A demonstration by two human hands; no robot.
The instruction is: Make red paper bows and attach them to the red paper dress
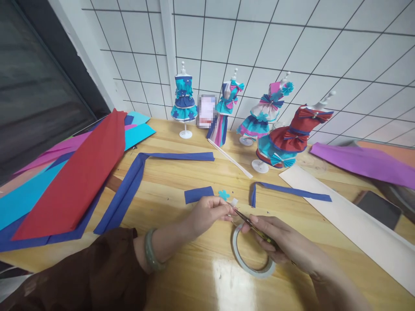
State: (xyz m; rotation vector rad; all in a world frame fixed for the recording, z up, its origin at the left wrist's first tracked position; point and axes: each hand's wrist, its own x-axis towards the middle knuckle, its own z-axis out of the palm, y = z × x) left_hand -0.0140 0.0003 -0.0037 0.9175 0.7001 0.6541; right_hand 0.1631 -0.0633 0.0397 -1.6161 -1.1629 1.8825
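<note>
In the head view my left hand [212,211] is closed in a pinch at the middle of the table. What its fingertips hold is too small to make out. My right hand [275,235] grips a pair of dark tweezers [245,218], whose tips meet the left fingertips. Under the right hand lies a roll of tape [238,255], partly covered by it. Just beyond the left fingers are a light-blue paper flower [223,195], a small white scrap [234,201] and a dark-blue rectangle of crepe paper [198,195].
Four-sided tiles back the wooden table [181,276]. Several dress forms [184,101] in paper dresses stand there beside a blurred phone [206,111]. Crepe sheets [78,181] are piled left; blue strips [129,185], a white sheet [343,220] and a dark phone [378,209] lie around.
</note>
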